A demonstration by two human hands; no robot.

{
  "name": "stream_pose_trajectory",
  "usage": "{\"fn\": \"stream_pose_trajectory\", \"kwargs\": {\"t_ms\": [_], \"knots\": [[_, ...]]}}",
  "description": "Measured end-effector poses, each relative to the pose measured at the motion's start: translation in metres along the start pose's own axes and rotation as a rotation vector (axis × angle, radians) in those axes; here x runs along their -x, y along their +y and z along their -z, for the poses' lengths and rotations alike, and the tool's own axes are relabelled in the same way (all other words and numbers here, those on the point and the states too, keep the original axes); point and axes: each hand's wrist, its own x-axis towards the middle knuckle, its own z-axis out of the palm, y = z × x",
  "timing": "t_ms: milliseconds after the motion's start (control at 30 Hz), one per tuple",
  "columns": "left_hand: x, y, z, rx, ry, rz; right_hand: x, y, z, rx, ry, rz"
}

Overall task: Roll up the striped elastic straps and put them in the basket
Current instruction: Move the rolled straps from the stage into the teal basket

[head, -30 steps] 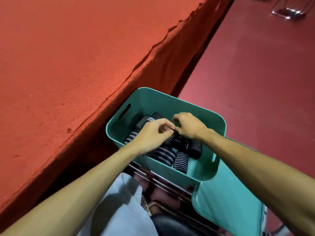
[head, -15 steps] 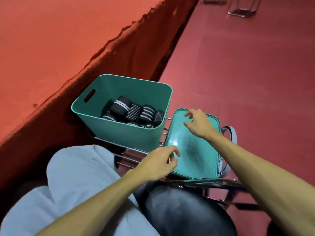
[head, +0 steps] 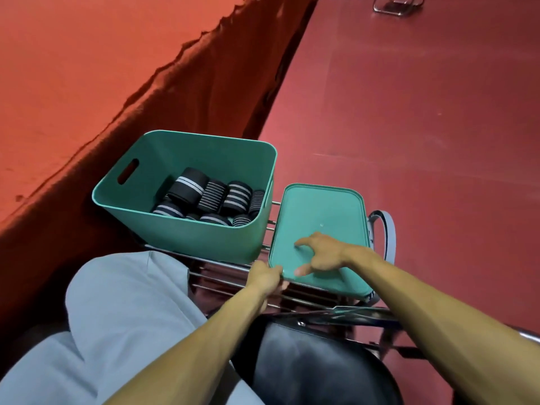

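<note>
Rolling apparently finished for everything in view: black-and-white striped elastic straps (head: pixel 213 194), wound into tight rolls and packed side by side in the bottom of the deep teal plastic basket (head: pixel 187 235) with the slot handle. No loose strap in either hand. Beneath the basket, a chrome wire rack (head: pixel 233 276); hard against its left side, the draped edge of the red cloth-covered counter (head: pixel 87 68).

Just beside the basket, on the same rack, a flat teal plastic lid (head: pixel 321 206) with a raised rim. Grips the lid's near-left corner with the left hand (head: pixel 264 277), fingers curled round the rim. Holds the right hand (head: pixel 321 254) loosely spread over the lid's near half, forefinger stretched toward the middle, thumb down by the near edge; nothing in its grasp, and hard to tell whether touching the surface or just above it.

Judged as a closing step: taking up the lid, presumably to cover the basket. Likely to call next for a second grip with the right hand on the right or far edge, a level lift clear of the rack wires, a shift leftward, then a squaring of rounded corners over the basket rim before pressing down.

Worth checking first: a pale blue-grey band (head: pixel 390 235) looping out from beneath the lid's right side. Possibly one more strap to roll; cannot tell from here.
</note>
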Motion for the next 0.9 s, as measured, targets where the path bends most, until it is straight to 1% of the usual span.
{"fn": "stream_pose_trajectory", "kwargs": {"t_ms": [100, 133, 200, 267, 333, 433, 500, 567, 633, 667, 767, 900], "knots": [[0.012, 0.033, -0.013, 0.128, -0.124, -0.057, 0.014, 0.000, 0.012, 0.026, -0.018, 0.010], [0.018, 0.047, -0.016, 0.132, -0.138, -0.103, 0.020, 0.001, 0.015, 0.024, 0.006, 0.009], [0.023, 0.073, -0.026, 0.135, -0.165, -0.201, 0.030, 0.008, 0.021, 0.011, 0.115, 0.004], [0.035, 0.102, -0.035, 0.101, -0.194, -0.306, 0.037, 0.015, 0.026, -0.003, 0.284, 0.022], [0.050, 0.129, -0.041, 0.083, -0.216, -0.411, 0.045, 0.017, 0.032, -0.072, 0.504, 0.045], [0.072, 0.163, -0.044, 0.101, -0.257, -0.536, 0.055, 0.010, 0.048, -0.224, 0.860, 0.020], [0.085, 0.180, -0.039, 0.069, -0.278, -0.628, 0.062, 0.003, 0.066, -0.294, 1.059, 0.088], [0.093, 0.197, -0.027, 0.019, -0.264, -0.686, 0.070, -0.012, 0.088, -0.363, 1.216, 0.205], [0.098, 0.210, -0.010, 0.006, -0.215, -0.709, 0.077, -0.036, 0.107, -0.494, 1.317, 0.290], [0.100, 0.215, 0.001, -0.005, -0.163, -0.728, 0.081, -0.051, 0.116, -0.573, 1.359, 0.317], [0.095, 0.221, 0.042, -0.091, 0.057, -0.766, 0.083, -0.091, 0.137, -0.791, 1.457, 0.380], [0.087, 0.216, 0.104, -0.126, 0.295, -0.678, 0.070, -0.128, 0.158, -1.170, 1.499, 0.375]]}}
